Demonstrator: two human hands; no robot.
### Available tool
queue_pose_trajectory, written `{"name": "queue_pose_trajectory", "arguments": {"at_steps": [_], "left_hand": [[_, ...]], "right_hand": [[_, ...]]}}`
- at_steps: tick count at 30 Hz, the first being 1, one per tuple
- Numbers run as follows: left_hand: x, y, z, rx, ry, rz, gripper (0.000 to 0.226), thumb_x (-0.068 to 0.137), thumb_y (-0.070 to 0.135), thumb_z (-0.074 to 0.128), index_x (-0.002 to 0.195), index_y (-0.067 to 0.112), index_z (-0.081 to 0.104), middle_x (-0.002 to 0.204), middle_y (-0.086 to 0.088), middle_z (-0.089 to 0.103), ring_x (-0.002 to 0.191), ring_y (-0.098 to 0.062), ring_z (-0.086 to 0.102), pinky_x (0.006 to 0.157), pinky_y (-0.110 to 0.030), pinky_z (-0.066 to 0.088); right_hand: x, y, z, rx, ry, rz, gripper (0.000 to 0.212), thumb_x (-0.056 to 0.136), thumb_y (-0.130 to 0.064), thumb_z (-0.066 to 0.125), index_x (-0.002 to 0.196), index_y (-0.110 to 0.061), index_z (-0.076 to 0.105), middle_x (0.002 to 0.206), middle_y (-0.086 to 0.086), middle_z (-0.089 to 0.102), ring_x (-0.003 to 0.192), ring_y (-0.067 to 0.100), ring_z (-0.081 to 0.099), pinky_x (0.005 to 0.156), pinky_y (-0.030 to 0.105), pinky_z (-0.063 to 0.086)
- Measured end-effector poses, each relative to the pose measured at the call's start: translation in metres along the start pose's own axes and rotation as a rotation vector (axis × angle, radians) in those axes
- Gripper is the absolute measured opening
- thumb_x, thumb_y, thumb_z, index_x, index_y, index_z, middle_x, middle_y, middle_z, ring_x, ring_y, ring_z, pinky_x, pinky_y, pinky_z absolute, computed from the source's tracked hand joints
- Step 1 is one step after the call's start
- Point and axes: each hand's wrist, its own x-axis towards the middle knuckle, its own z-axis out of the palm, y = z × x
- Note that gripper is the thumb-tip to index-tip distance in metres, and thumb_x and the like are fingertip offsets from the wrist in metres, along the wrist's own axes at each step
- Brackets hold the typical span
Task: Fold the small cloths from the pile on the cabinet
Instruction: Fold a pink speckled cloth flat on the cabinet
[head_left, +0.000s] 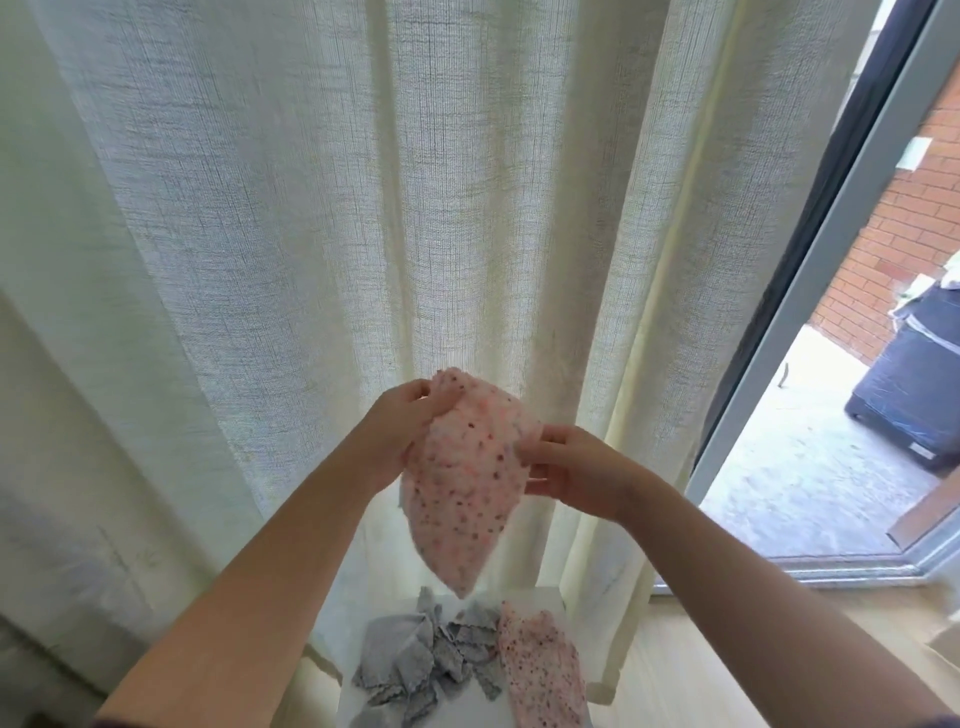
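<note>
A pink cloth with dark spots (460, 493) hangs in the air in front of the curtain, its lowest corner pointing down at the cabinet. My left hand (405, 426) grips its upper left edge. My right hand (566, 467) pinches its right edge a little lower. Below, on the white cabinet top (540, 597), lies a pile of grey cloths (426, 660) with scalloped edges, crumpled and overlapping. A second pink spotted cloth (543, 675) lies to the right of the grey ones.
A pale linen curtain (311, 234) hangs close behind the cabinet and fills most of the view. At the right stands a glass door frame (810, 291), with a brick wall and a dark bin (904, 395) outside. Light wooden floor (691, 670) lies right of the cabinet.
</note>
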Motion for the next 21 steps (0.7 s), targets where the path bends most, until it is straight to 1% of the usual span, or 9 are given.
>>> {"name": "queue_pose_trajectory", "arguments": {"at_steps": [2, 4, 5, 9, 11, 13, 16, 19, 21], "left_hand": [[0.002, -0.010, -0.003, -0.149, -0.068, -0.146, 0.043, 0.094, 0.038, 0.058, 0.111, 0.001, 0.069, 0.115, -0.022, 0.068, 0.104, -0.031, 0.068, 0.094, -0.046, 0.052], [0.000, -0.025, -0.003, -0.279, -0.143, -0.274, 0.060, 0.095, 0.051, 0.047, 0.115, -0.002, 0.067, 0.115, -0.020, 0.068, 0.107, -0.032, 0.066, 0.096, -0.048, 0.049], [-0.001, -0.035, -0.003, -0.273, -0.171, -0.295, 0.064, 0.092, 0.054, 0.050, 0.120, -0.002, 0.064, 0.117, -0.018, 0.067, 0.109, -0.032, 0.065, 0.096, -0.048, 0.049], [-0.010, -0.054, 0.006, -0.106, -0.204, -0.233, 0.056, 0.078, 0.032, 0.077, 0.122, 0.001, 0.062, 0.112, -0.014, 0.069, 0.102, -0.026, 0.068, 0.087, -0.037, 0.056], [-0.011, -0.058, 0.009, -0.117, -0.210, -0.173, 0.051, 0.080, 0.028, 0.073, 0.122, 0.002, 0.061, 0.117, -0.016, 0.068, 0.109, -0.029, 0.066, 0.092, -0.039, 0.055], [-0.011, -0.058, 0.012, -0.111, -0.152, -0.139, 0.038, 0.089, 0.027, 0.067, 0.120, 0.004, 0.064, 0.117, -0.017, 0.068, 0.108, -0.031, 0.067, 0.090, -0.044, 0.055], [-0.012, -0.057, 0.014, -0.044, -0.014, -0.144, 0.023, 0.095, 0.021, 0.058, 0.108, 0.006, 0.070, 0.108, -0.019, 0.071, 0.096, -0.031, 0.070, 0.082, -0.042, 0.058], [-0.017, -0.056, 0.015, 0.011, 0.008, -0.159, 0.024, 0.098, 0.021, 0.053, 0.100, 0.009, 0.073, 0.100, -0.012, 0.072, 0.087, -0.025, 0.069, 0.076, -0.036, 0.057], [-0.019, -0.055, 0.013, -0.026, -0.009, -0.197, 0.031, 0.101, 0.025, 0.046, 0.100, 0.009, 0.072, 0.097, -0.011, 0.071, 0.083, -0.023, 0.069, 0.073, -0.036, 0.056]], "right_hand": [[0.001, 0.004, 0.004, 0.095, 0.064, -0.025, 0.022, 0.093, -0.017, 0.059, 0.111, -0.007, 0.067, 0.102, 0.012, 0.068, 0.089, 0.023, 0.068, 0.079, 0.035, 0.058], [0.003, 0.004, 0.007, 0.161, 0.093, -0.024, 0.023, 0.099, -0.021, 0.052, 0.111, -0.007, 0.066, 0.102, 0.011, 0.068, 0.090, 0.023, 0.068, 0.076, 0.035, 0.059], [0.003, 0.004, 0.007, 0.183, 0.088, -0.013, 0.024, 0.100, -0.022, 0.048, 0.110, -0.005, 0.063, 0.103, 0.012, 0.068, 0.092, 0.024, 0.068, 0.077, 0.035, 0.059], [0.004, 0.002, 0.001, 0.233, 0.155, 0.110, 0.036, 0.100, -0.029, 0.047, 0.122, -0.002, 0.057, 0.116, 0.020, 0.064, 0.106, 0.031, 0.065, 0.085, 0.041, 0.057], [0.003, 0.003, -0.002, 0.256, 0.185, 0.150, 0.037, 0.097, -0.033, 0.052, 0.117, -0.003, 0.061, 0.112, 0.016, 0.065, 0.106, 0.029, 0.064, 0.093, 0.044, 0.053], [-0.001, 0.008, -0.005, 0.238, 0.171, 0.199, 0.035, 0.090, -0.032, 0.060, 0.112, -0.005, 0.064, 0.108, 0.013, 0.064, 0.104, 0.027, 0.061, 0.101, 0.046, 0.048], [-0.011, 0.019, -0.005, 0.169, 0.122, 0.283, 0.031, 0.082, -0.025, 0.067, 0.107, -0.007, 0.067, 0.094, 0.008, 0.069, 0.091, 0.023, 0.067, 0.089, 0.040, 0.055], [-0.014, 0.024, -0.006, 0.185, 0.160, 0.261, 0.021, 0.092, -0.025, 0.060, 0.103, -0.008, 0.067, 0.082, 0.004, 0.068, 0.075, 0.017, 0.066, 0.072, 0.032, 0.055], [-0.015, 0.024, -0.006, 0.103, 0.171, 0.245, 0.022, 0.096, -0.024, 0.057, 0.104, -0.009, 0.070, 0.080, 0.002, 0.066, 0.070, 0.014, 0.064, 0.064, 0.027, 0.054]]}}
